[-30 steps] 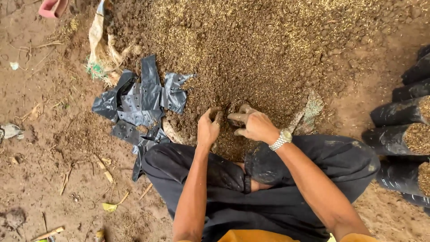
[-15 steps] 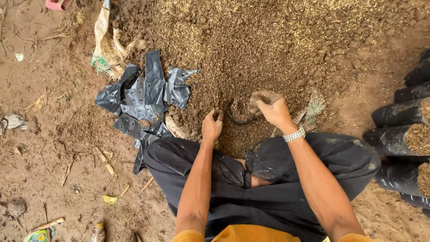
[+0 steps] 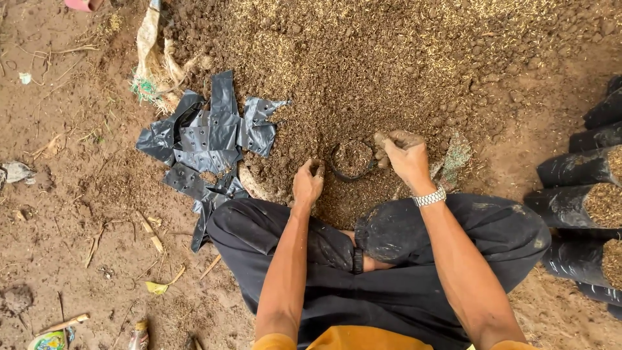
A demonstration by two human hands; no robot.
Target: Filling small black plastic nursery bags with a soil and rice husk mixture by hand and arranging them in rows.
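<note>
Left hand (image 3: 307, 182) and right hand (image 3: 405, 157) curled, soil-caked

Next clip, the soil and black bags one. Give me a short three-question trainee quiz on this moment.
1. True or false: the bag between the hands stands open with soil mix inside.
2. Which hand is at the bag's rim on the side of the filled bags? A left hand, B right hand.
3. What lies flat on the ground on the left hand's side of the soil heap?

Key: 1 true. 2 B. 3 A pile of empty black bags.
</note>
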